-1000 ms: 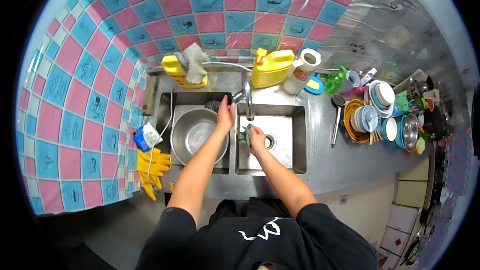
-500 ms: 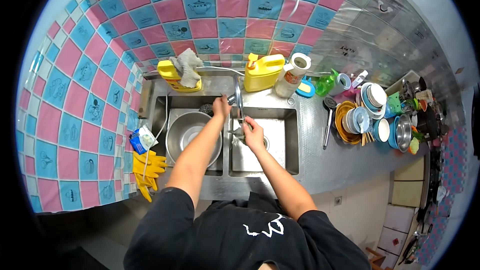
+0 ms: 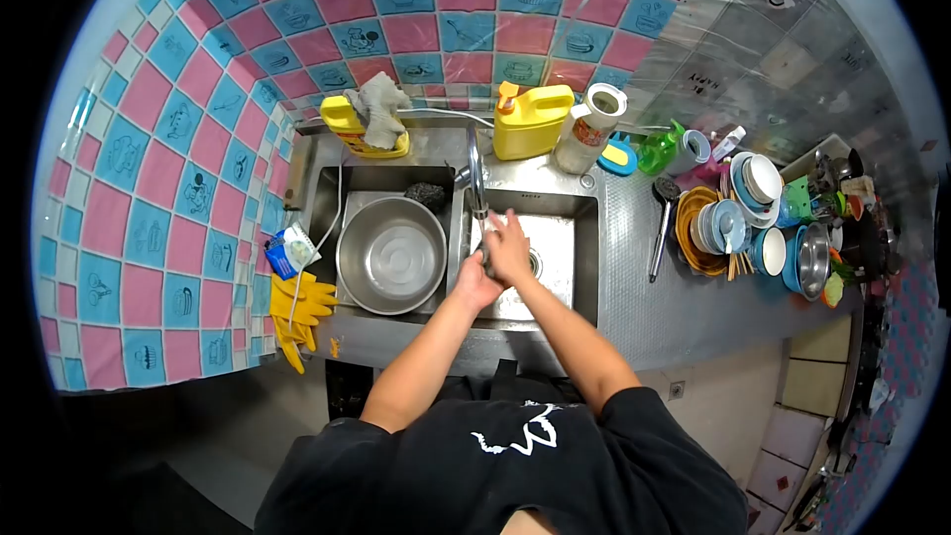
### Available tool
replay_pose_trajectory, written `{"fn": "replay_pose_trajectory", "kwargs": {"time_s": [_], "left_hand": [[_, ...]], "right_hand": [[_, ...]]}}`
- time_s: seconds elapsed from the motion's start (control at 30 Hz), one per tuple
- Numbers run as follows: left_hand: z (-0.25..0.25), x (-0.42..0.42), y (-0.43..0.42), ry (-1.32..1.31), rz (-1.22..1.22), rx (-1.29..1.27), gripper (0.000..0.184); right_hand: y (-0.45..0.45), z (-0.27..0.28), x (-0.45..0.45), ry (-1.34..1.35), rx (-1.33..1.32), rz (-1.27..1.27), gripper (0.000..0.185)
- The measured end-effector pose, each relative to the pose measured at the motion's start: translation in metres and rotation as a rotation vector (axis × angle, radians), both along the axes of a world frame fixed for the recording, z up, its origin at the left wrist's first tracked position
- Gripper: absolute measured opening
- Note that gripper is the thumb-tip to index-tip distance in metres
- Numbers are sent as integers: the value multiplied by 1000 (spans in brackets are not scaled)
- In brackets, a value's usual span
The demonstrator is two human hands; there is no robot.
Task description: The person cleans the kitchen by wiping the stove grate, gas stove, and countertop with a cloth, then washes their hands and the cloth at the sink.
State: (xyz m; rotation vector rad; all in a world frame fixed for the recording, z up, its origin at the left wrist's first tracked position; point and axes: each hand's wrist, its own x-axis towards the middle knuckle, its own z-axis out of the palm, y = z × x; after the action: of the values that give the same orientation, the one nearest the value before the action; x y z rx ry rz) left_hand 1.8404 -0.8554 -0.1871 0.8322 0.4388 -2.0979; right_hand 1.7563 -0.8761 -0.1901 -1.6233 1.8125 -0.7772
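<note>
Under the faucet (image 3: 476, 173), my hands are together over the right sink basin (image 3: 555, 307). My left hand (image 3: 477, 284) is below with its fingers curled. My right hand (image 3: 509, 250) presses against it from above. A small dark grey thing shows between them, mostly hidden, and I cannot make out what it is. A large steel bowl (image 3: 393, 258) sits in the left basin beside my left hand, with a dark scrubber (image 3: 426, 195) behind it.
Yellow jugs (image 3: 530, 124) and a grey cloth (image 3: 379, 109) stand behind the sink. Yellow rubber gloves (image 3: 302, 312) lie at the left edge. To the right are a black-headed utensil (image 3: 661, 228), stacked bowls (image 3: 718, 228) and a steel basin (image 3: 814, 263).
My left hand has left the faucet handle and come down to meet my right hand under the spout. The small grey thing in my right hand is now mostly covered.
</note>
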Motion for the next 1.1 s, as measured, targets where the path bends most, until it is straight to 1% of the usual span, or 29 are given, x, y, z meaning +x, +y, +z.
{"fn": "replay_pose_trajectory", "kwargs": {"time_s": [0.03, 0.07, 0.1, 0.13, 0.17, 0.2, 0.23, 0.3, 0.33, 0.37, 0.4, 0.43, 0.47, 0.5, 0.53, 0.57, 0.63, 0.67, 0.7, 0.77, 0.8, 0.83, 0.87, 0.9, 0.93, 0.97, 1.0, 1.07, 1.1], "left_hand": [[20, -4, 5, -85, 5, -182, 35], [6, -6, 1, -78, 31, -186, 36], [4, -8, -5, -72, 58, -190, 36], [2, -8, -11, -221, 46, -125, 40], [15, -9, -15, -369, 37, -60, 45], [17, -12, -7, -724, 13, -287, 59], [-35, 1, -11, -670, 108, -342, 49], [22, -15, 11, -414, 139, -303, 53], [23, -21, 10, -426, 146, -301, 53], [23, -26, 8, -473, 118, -265, 45], [22, -29, 7, -518, 88, -231, 38], [13, -29, 8, -527, 91, -229, 38], [-5, -28, 11, -529, 123, -328, 37], [-6, -28, 14, -527, 154, -425, 38], [-8, -30, 12, -542, 193, -342, 39], [-2, -29, 6, -537, 193, -342, 39], [6, -21, -2, -555, 277, -155, 34], [-63, 8, -11, -544, 85, -266, 32], [-63, 10, -7, -533, 80, -261, 32], [-52, 7, -1, -378, 146, -216, 31], [-49, 2, -1, -460, 155, -239, 35], [-44, 0, 1, -451, 153, -239, 35], [-36, 0, 3, -389, 100, -176, 37], [-35, 1, 4, -326, 45, -115, 39], [-45, 3, 4, -280, 66, -140, 39], [-45, 4, 3, -274, 64, -141, 39], [-45, 4, 3, -282, 67, -138, 40], [-41, 6, 4, -285, 69, -134, 41], [-38, 6, 4, -298, 42, -129, 39]], "right_hand": [[-9, 2, -10, -29, 140, -70, 44], [-15, -20, -19, -150, 204, -18, 45], [-15, -20, -28, -659, 403, 203, 46], [-1, -22, -15, -628, 219, 159, 47], [21, -20, 4, -591, 36, 118, 50], [38, -20, 12, -446, -98, 190, 55], [51, -16, 23, -439, -49, 122, 48], [48, -1, 24, -455, 91, 48, 45], [36, -2, 19, -486, 47, 46, 44], [19, -4, 12, -517, 5, 42, 43], [6, 14, 0, -681, 107, -3, 44], [-9, 5, -6, -695, 202, -22, 42], [-19, -6, -11, -798, 254, -44, 42], [-23, -19, -13, -898, 307, -69, 42], [-20, -33, -7, -935, 296, -120, 41], [-9, -28, -4, -931, 295, -122, 41], [24, -15, 7, -761, 22, 24, 43], [37, -20, 19, -579, -32, -24, 38], [47, -3, 21, -485, -45, -14, 33], [41, 0, 26, -478, -148, -49, 24], [35, 2, 28, -469, -150, -51, 24], [28, 5, 29, -510, -56, -155, 26], [25, 6, 30, -551, 37, -261, 29], [25, -7, 31, -545, 33, -267, 29], [23, -20, 29, -455, -47, -231, 22], [21, -22, 29, -366, -124, -193, 17], [19, -24, 29, -361, -124, -194, 17], [10, -23, 29, -446, 162, -168, 26], [7, -19, 29, -442, 160, -172, 26]]}}
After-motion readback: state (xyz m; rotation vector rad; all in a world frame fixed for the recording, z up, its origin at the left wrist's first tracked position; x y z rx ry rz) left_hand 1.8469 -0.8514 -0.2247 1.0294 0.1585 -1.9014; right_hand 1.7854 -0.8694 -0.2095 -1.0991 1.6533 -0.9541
